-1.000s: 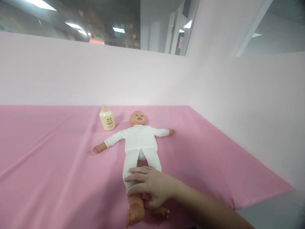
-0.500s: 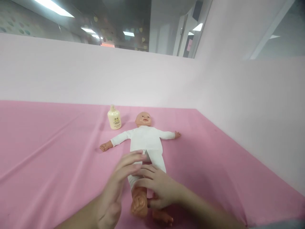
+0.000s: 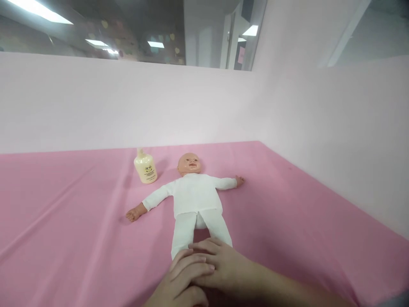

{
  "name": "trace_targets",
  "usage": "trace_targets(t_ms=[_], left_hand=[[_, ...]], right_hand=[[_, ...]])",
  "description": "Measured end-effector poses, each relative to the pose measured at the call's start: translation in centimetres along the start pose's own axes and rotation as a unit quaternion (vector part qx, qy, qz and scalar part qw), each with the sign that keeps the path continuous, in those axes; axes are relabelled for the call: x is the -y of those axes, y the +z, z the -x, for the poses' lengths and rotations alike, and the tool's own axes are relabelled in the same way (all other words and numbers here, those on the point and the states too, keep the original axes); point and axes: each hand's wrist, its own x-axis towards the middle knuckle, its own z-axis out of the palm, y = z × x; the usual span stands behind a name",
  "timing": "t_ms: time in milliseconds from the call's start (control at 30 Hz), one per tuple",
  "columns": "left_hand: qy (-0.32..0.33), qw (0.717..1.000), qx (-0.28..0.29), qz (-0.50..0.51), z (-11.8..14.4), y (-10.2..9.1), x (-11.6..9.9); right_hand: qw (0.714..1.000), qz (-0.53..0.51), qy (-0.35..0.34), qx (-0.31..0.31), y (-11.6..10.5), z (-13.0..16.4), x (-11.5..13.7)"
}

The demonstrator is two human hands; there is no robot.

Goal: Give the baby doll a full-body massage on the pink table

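Both hands over doll (image 3: 195, 200) lower legs: right hand (image 3: 225, 266) grip wrapped round them, left hand (image 3: 182, 283) fingers loose, apart. Bottle (image 3: 145, 167) near doll head, pink sheet (image 3: 79, 221) beneath.

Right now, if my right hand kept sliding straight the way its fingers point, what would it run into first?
Probably your left hand: the right hand points leftward across the doll, its fingertips already touching or overlapping the left one. Depth is unclear.

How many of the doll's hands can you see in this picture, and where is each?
2. One doll hand lies on the pink cloth below the bottle; the other points toward the wall.
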Motion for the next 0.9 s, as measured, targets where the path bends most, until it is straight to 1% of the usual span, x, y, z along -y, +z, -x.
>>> trace_targets(t_ms=[67, 167, 300, 433, 500, 567, 633, 733, 800, 833, 900], left_hand=[[0.004, 1.000, 0.025, -0.006, -0.1, -0.4, 0.1], [0.002, 0.999, 0.049, -0.008, -0.5, -1.0, 0.2], [-0.013, 0.999, 0.051, -0.002, -0.8, -1.5, -0.1], [-0.003, 0.999, 0.052, 0.002, -0.9, -1.6, -0.4], [-0.004, 0.999, 0.047, 0.001, -1.0, -1.7, -0.5], [-0.008, 0.999, 0.045, 0.003, -1.0, -1.7, -0.5], [-0.009, 0.999, 0.046, 0.011, -1.1, -1.8, -0.5], [-0.016, 0.999, 0.031, 0.042, -1.3, -2.0, -0.4], [-0.023, 0.996, 0.007, 0.080, -1.5, -2.0, -0.5], [-0.025, 0.995, -0.003, 0.100, -1.6, -2.0, -0.5], [-0.028, 0.991, -0.010, 0.129, -1.7, -1.9, -0.5]], right_hand=[[1.000, -0.018, -0.013, 0.006, -0.5, 0.1, -0.2], [0.999, -0.041, -0.007, 0.022, -1.1, 0.0, -0.2], [0.998, -0.056, -0.004, 0.032, -1.2, -0.2, -0.1], [0.998, -0.048, -0.012, 0.039, -1.0, -0.2, -0.2], [0.998, -0.047, -0.013, 0.036, -0.7, -0.1, -0.3], [0.999, -0.046, -0.019, 0.019, -0.4, 0.0, -0.4], [0.998, -0.048, -0.035, -0.020, -0.1, 0.1, -0.5], [0.988, -0.084, -0.065, -0.115, -0.8, -0.2, -0.8], [0.969, -0.146, -0.074, -0.186, -2.5, -0.6, -0.7], [0.958, -0.185, -0.057, -0.211, -3.7, -0.9, -0.6], [0.922, -0.243, -0.001, -0.301, -6.7, -1.0, 0.2]])
